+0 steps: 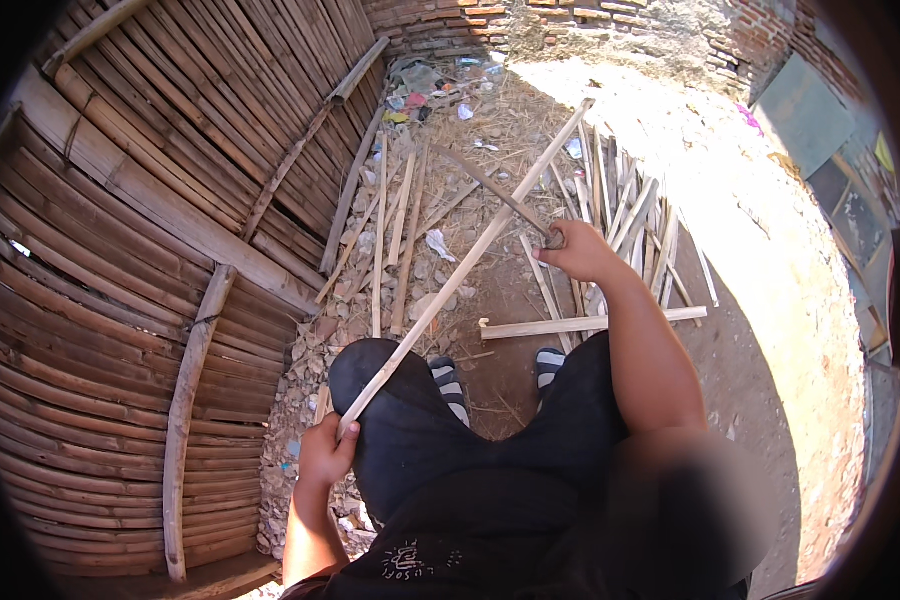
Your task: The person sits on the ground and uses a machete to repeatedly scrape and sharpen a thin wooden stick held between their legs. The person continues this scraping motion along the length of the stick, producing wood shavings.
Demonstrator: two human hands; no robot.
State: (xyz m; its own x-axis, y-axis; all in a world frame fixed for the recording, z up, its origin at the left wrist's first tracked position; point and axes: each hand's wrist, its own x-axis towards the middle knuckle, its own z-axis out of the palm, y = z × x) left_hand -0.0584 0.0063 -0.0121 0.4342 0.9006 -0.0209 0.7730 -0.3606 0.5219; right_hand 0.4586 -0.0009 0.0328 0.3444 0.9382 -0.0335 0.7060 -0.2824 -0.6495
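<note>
A long pale bamboo strip (450, 282) slants across my right-hand view from my left thigh up to the far ground. Its near end is gripped by my left hand (328, 452), closed with the thumb along the strip beside my left knee. My right hand (576, 250) is closed round the handle of a machete (476, 173), whose dark, narrow blade points away to the far left. The blade crosses the strip around its upper half; whether it touches it, I cannot tell. Most of the handle is hidden by my fingers.
Split bamboo pieces (652, 225) lie heaped at the far right, with another piece (592, 326) lying crosswise before my feet. More strips (380, 240) lie on rubble by the bamboo-slat wall (100, 330) on the left. A brick wall (440, 25) closes the far side, near scattered litter (415, 90).
</note>
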